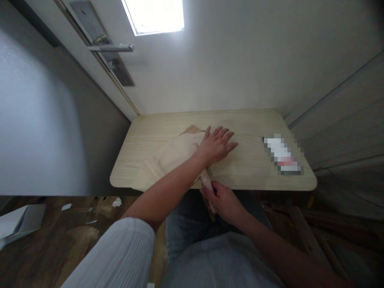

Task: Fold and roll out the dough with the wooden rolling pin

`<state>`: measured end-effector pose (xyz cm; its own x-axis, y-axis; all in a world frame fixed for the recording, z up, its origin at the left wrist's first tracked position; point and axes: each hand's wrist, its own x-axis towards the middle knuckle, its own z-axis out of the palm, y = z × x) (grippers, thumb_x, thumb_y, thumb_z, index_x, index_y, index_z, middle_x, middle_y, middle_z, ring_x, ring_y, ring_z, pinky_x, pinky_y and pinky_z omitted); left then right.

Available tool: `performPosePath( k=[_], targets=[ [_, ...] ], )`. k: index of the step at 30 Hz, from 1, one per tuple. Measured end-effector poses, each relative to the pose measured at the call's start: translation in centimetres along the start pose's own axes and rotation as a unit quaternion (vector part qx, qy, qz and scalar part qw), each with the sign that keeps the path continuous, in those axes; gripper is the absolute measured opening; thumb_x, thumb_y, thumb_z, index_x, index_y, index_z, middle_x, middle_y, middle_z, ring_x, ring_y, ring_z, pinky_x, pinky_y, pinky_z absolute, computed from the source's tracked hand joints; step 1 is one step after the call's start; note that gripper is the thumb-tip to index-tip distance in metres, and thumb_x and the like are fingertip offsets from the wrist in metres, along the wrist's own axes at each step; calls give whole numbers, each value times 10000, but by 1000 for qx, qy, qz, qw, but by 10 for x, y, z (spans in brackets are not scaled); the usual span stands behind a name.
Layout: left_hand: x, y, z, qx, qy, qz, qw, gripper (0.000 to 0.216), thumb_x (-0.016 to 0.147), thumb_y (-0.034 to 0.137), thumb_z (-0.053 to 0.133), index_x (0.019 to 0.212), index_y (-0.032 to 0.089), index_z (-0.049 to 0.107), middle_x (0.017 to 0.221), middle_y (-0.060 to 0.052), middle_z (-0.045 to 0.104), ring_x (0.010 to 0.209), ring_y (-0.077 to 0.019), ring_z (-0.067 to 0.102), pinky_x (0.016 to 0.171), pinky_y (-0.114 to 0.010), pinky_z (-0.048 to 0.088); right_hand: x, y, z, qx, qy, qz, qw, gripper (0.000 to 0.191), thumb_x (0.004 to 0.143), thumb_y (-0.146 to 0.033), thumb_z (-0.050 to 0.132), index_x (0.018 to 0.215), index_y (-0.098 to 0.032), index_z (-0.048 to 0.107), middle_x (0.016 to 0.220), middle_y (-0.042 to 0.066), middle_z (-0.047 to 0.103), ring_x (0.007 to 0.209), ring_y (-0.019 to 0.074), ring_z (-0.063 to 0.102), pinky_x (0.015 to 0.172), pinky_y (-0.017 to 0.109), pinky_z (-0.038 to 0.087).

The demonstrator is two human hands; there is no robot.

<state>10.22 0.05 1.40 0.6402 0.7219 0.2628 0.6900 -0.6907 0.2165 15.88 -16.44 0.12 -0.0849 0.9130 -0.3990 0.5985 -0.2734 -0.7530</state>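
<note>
No readable text, brand or number showing anywhere in view. Flat object (283,156) at right of the frame is lying pixelated on the counter (244,174); white and pink blocks are covering its face, so any lettering is staying illegible.

Glare whites out the window pane (157,16) above the softly lit tabletop (246,172), while the wooden floor (75,252) lies in shadow. The beige fabric (175,154) looks blurred, the upper-right corner is dark, and pixelation masks a patch at right.
</note>
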Motion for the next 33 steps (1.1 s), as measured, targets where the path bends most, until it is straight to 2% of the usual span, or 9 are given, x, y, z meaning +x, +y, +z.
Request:
performPosePath(
  k=[5,9,13,16,19,22,25,28,33],
  targets=[
    [-10,-14,-28,-38,45,-41,997,438,1044,473,306,1289,254,595,1385,-53,598,1331,-221,477,1193,-484,237,6,6,-46,-79,5,-68,995,326,973,-456,459,917,-199,651,748,20,694,680,161,628,612,251,386],
    [-69,-29,-54,-45,79,-95,991,409,1041,441,335,1231,224,625,1316,-65,637,1289,-224,504,1130,-420,337,32,7,-101,-294,22,-181,938,253,935,-407,544,1013,-222,697,939,56,719,877,216,630,765,301,411],
    [-132,-11,-47,-42,75,-173,981,349,996,431,468,1235,222,612,1314,-87,629,1267,-250,516,1102,-449,365,77,1,-128,-391,61,-276,876,266,868,-355,626,1080,-219,713,1158,88,681,1133,275,542,961,372,375],
    [-150,10,-34,-24,69,-205,976,354,947,369,560,1273,235,589,1270,-96,640,1208,-270,542,1067,-477,380,103,-3,-124,-377,96,-286,876,268,831,-265,615,1076,-207,708,1230,91,656,1173,271,521,1009,383,357],
    [-148,20,-30,-1,67,-246,967,286,949,323,544,1215,251,620,1176,-91,670,1136,-282,564,997,-489,399,116,-7,-109,-338,118,-300,884,285,806,-243,608,1075,-200,691,1210,88,669,1170,259,535,1038,392,348],
    [-142,19,-36,3,71,-277,958,231,958,349,540,1136,245,645,1112,-80,680,1090,-280,566,937,-478,405,124,-14,-91,-309,131,-347,876,367,825,-347,632,1158,-195,656,1272,96,652,1235,273,511,1099,441,297],
    [-140,15,-41,0,79,-302,950,163,958,336,553,1025,236,662,1042,-62,684,1039,-263,569,915,-464,394,133,-22,-76,-328,154,-367,857,440,936,-455,527,1282,-194,604,1380,113,595,1320,299,449,1134,518,230],
    [-140,13,-39,-5,93,-315,945,155,967,325,550,1000,236,672,1035,-49,693,1021,-249,573,923,-465,374,142,-30,-65,-379,159,-360,838,469,1009,-444,403,1387,-206,543,1455,121,534,1375,327,392,1136,577,194],
    [-139,3,-37,6,113,-346,931,199,990,351,526,1049,263,694,1034,-32,711,1010,-234,583,923,-468,355,159,-47,-54,-409,155,-339,833,491,1014,-431,377,1440,-222,502,1510,125,474,1415,365,336,1131,640,162]
  ],
)
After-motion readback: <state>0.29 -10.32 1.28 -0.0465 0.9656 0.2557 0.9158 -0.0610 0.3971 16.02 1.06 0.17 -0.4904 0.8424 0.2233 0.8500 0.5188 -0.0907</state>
